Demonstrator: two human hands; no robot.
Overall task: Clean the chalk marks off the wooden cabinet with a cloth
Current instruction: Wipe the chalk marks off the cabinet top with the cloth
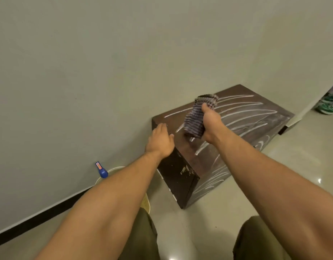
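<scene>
a low dark wooden cabinet stands on a pale glossy tiled floor, its far long side against a plain pale green wall. white chalk marks run in long curved strokes across most of the top, and more strokes cover the front face toward the lower right. the near end panel is darker, with chipped patches of finish near its lower edge. the right hand is raised over the near part of the top, fingers clenched around a folded striped cloth, thumb pressed on its upper part; the cloth hangs in the fist above the surface, and contact with the wood cannot be confirmed. the left hand is at the near left corner of the cabinet, palm down, fingers extended and released, grasping nothing; whether it rests on the wood cannot be told. a black skirting strip runs along the foot of the wall at left. a small blue bottle with an orange label stands by the wall, beside a pale round object partly hidden behind the left forearm. green and white shoes lie at the right edge, past a wall corner. olive trouser legs show at the bottom. ceiling light reflects off the floor tiles.
</scene>
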